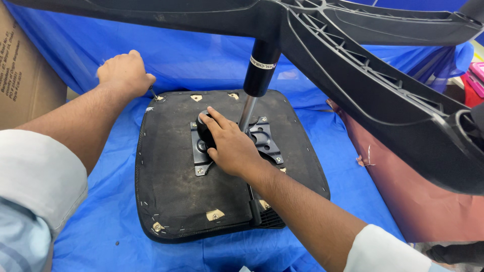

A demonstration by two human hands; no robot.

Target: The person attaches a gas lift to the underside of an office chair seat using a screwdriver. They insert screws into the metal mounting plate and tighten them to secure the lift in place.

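Observation:
An upturned black office chair seat (176,196) lies on a blue plastic sheet (111,226). A black metal mechanism plate (262,141) is bolted to its underside, and a gas lift column (259,70) rises from it to the black star base (363,65) overhead. My right hand (229,146) wraps around a black round knob (204,128) on the plate. My left hand (123,73) is closed on a thin tool (153,92), only its tip showing, at the seat's far left corner.
A cardboard box (22,70) stands at the far left. A reddish-brown wrapped object (408,196) sits to the right of the seat. Pink and red items (474,80) lie at the far right edge. The star base's arms hang close over the seat.

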